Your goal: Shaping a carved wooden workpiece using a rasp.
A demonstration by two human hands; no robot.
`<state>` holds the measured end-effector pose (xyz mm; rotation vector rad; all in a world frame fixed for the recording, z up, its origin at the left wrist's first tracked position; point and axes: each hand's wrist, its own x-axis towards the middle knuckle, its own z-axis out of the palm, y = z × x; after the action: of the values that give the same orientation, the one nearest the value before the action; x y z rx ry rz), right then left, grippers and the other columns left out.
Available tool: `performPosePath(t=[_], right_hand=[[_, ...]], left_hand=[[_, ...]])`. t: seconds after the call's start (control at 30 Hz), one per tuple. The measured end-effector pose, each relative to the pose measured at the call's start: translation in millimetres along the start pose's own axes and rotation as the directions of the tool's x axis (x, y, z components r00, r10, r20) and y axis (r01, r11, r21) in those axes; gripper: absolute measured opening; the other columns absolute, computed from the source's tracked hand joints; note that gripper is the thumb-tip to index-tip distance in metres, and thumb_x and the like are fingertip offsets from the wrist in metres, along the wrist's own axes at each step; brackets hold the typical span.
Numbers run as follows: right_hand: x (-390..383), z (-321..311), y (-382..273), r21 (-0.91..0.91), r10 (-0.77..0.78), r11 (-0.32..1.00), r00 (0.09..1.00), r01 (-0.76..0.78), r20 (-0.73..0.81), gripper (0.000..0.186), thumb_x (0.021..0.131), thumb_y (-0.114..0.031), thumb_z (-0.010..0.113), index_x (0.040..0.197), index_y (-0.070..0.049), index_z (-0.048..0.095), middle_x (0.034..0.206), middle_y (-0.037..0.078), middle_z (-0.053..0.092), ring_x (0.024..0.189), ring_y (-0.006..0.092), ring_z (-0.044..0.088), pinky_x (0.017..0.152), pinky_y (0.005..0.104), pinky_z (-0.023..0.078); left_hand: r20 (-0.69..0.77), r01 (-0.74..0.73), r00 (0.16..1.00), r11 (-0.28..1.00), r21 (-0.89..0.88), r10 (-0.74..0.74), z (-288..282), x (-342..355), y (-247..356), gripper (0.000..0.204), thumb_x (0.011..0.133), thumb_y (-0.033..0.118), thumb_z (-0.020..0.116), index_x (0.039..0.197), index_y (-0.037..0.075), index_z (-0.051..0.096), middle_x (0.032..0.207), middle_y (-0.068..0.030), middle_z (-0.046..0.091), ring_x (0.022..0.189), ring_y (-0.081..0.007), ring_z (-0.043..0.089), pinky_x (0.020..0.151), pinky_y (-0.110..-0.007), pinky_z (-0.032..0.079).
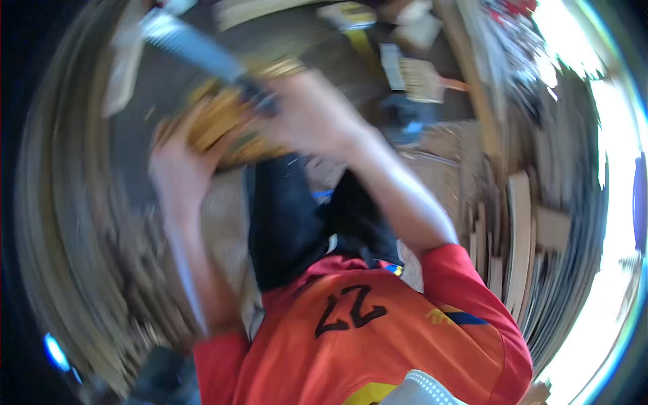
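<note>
Motion smears my hands. My right hand point(304, 108) is closed on the dark handle of a long, silvery, rasp-like tool point(189, 47), whose blade points up and left. My left hand point(179, 158) grips a yellow-brown wooden piece point(216, 118) at the edge of the dark worktop point(142, 162). The piece's far side is partly hidden by the tool and my right hand, and its exact shape is too blurred to tell.
Beyond my right hand lie a yellow-topped item point(347, 17), a pale block with an orange handle point(422, 81) and a blue-black tool point(398, 118). A wooden beam point(472, 81) runs at right. Stacked boards point(520, 243) stand on both sides. My legs point(283, 223) are below.
</note>
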<state>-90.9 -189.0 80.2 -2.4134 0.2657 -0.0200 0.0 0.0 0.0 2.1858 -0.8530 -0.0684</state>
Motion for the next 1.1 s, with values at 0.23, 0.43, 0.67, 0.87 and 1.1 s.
performPosePath(t=[0.23,0.43,0.67,0.87,1.1], right_hand=[[50.8,-2.7,-2.6,-0.168,-0.112,0.983,0.965,0.073,-0.236,0.036,0.079,-0.028,0.077,0.107,-0.005,0.073,0.09,0.02,0.074,0.092,0.0426,0.073,0.08,0.052,0.059],[62.7,-12.3,-11.2,-0.24,-0.203,0.958,0.959,0.154,-0.195,0.039,0.075,-0.031,0.079,0.105,-0.006,0.076,0.095,0.018,0.077,0.095,0.0421,0.074,0.082,0.0507,0.06],[69.4,9.0,-28.2,-0.433,-0.291,0.888,0.918,0.155,-0.268,0.031,0.073,-0.031,0.08,0.091,-0.006,0.076,0.084,0.015,0.077,0.088,0.0376,0.076,0.075,0.05,0.06],[66.4,22.9,-9.8,-0.387,-0.302,0.909,0.887,0.157,-0.35,0.031,0.074,-0.031,0.08,0.088,-0.004,0.076,0.081,0.017,0.076,0.083,0.0377,0.076,0.075,0.0491,0.061],[62.7,26.5,-9.4,-0.191,-0.154,0.979,0.889,0.078,-0.431,0.029,0.077,-0.027,0.079,0.089,0.0,0.073,0.081,0.02,0.074,0.084,0.0409,0.075,0.074,0.0508,0.06]], left_hand=[[-0.067,-0.442,0.889,0.886,0.139,0.454,-33.7,104.1,-41.2,0.057,0.082,0.024,0.09,0.132,0.003,0.072,0.123,-0.0197,0.073,0.109,-0.042,0.066,0.098,-0.05,0.052],[0.077,-0.426,0.905,0.883,0.195,0.419,-67.2,112.7,-16.0,0.058,0.082,0.027,0.09,0.13,0.0,0.072,0.119,-0.0221,0.074,0.109,-0.0425,0.066,0.097,-0.05,0.052],[0.014,-0.368,0.928,0.906,0.208,0.373,-70.2,109.4,-25.8,0.057,0.08,0.029,0.091,0.122,-0.004,0.072,0.114,-0.0236,0.073,0.107,-0.0433,0.065,0.095,-0.052,0.051],[0.032,-0.449,0.891,0.872,0.196,0.452,-59.2,107.3,-31.6,0.056,0.081,0.03,0.09,0.12,-0.005,0.071,0.109,-0.0239,0.071,0.102,-0.044,0.063,0.089,-0.053,0.05],[0.012,-0.461,0.883,0.863,0.205,0.469,-60.4,108.4,-20.2,0.061,0.082,0.036,0.089,0.128,0.0,0.072,0.112,-0.0226,0.072,0.103,-0.0428,0.063,0.091,-0.052,0.051]])
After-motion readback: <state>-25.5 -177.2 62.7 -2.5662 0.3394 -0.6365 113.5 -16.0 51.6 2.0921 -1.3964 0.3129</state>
